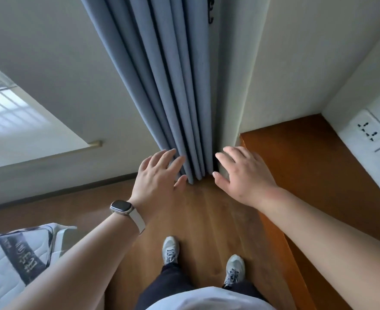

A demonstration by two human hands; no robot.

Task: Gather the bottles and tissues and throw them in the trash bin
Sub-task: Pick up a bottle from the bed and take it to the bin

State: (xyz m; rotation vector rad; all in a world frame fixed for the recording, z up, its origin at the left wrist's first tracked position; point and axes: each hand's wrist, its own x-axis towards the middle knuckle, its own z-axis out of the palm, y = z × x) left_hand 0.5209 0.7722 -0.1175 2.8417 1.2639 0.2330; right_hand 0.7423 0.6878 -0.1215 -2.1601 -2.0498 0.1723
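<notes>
Two hands are out in front of you, and both are empty. Your left hand point(157, 177), the one with the watch point(121, 208), has its fingers spread wide near the blue curtain point(162, 90). Your right hand point(242, 175) is spread flat too, just above the near corner of the orange-brown table point(318, 166). Neither hand holds anything.

No bottles, no tissues and no trash bin show here. You only see the wooden floor point(202, 215), your shoes, the curtain, a bare table top and a bit of mattress point(16, 253) at your left. So you need to look around first, maybe elsewhere in the room.

When you find them, the bottles are probably light if empty, and may be smooth and slippery, so wrap your fingers round the middle. Tissues are soft and will squash, so just pinch or scoop them into a bunch.
</notes>
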